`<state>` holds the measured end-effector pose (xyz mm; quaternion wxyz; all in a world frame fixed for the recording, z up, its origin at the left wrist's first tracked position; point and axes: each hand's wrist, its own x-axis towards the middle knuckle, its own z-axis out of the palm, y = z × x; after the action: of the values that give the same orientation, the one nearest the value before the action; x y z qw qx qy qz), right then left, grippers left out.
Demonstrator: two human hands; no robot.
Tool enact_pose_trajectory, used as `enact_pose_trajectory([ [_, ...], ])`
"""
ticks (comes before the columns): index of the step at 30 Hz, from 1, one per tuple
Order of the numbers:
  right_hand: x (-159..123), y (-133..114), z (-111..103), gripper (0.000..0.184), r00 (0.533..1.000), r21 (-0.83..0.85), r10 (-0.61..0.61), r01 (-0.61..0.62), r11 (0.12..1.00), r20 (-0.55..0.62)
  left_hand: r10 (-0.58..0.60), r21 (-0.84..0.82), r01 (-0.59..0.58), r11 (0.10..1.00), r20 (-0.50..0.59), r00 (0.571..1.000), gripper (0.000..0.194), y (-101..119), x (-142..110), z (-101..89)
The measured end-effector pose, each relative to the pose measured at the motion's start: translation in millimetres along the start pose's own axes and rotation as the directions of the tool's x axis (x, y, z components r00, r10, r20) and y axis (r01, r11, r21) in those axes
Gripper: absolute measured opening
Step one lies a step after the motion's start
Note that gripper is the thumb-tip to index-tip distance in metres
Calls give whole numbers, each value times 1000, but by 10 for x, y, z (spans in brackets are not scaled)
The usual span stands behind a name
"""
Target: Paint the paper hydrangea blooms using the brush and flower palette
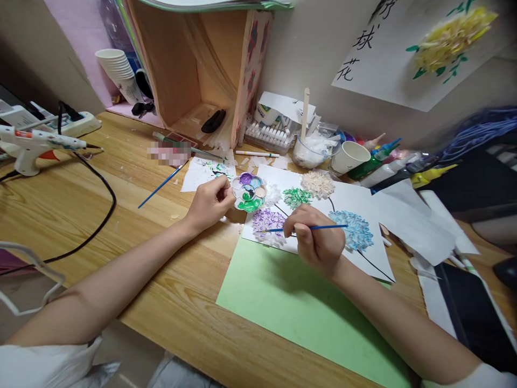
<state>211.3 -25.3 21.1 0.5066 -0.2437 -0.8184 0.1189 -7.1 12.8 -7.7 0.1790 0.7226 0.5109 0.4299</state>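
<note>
My left hand (pixel 210 203) pinches the left rim of a small round paint palette (pixel 258 200), whose wells hold green, purple, blue and pale paint. In my right hand (pixel 315 237) is a thin blue paintbrush (pixel 329 227), its tip pointing left over the purple paper flower (pixel 268 222). I cannot tell whether the tip touches the petals. The white sheet (pixel 355 196) beneath also bears a green flower (pixel 297 197), a peach flower (pixel 318 184), a blue flower (pixel 354 230) and a white one partly behind the palette. Black stems run across the sheet.
Green paper (pixel 291 302) lies under the sheet. A second brush (pixel 160 186) rests at left, near a glue gun (pixel 32 148) and its black cord. Behind stand a paper cup (pixel 350 157), a tub of scraps (pixel 313 151) and paint bottles (pixel 375 164). A cardboard box (pixel 202 64) rises at the back.
</note>
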Motion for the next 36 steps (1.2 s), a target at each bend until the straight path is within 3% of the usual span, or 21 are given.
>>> enact_pose_trajectory([
  [4,-12,13,8,25,999,9,-9,9,1000,-42,-4,-6,4,1000,-1,1000,19,-1,0,0],
  [36,-14,26,11,24,1000,16,2,-2,1000,3,18,-12,-19,1000,-16,1000,18,-8,-8,12],
])
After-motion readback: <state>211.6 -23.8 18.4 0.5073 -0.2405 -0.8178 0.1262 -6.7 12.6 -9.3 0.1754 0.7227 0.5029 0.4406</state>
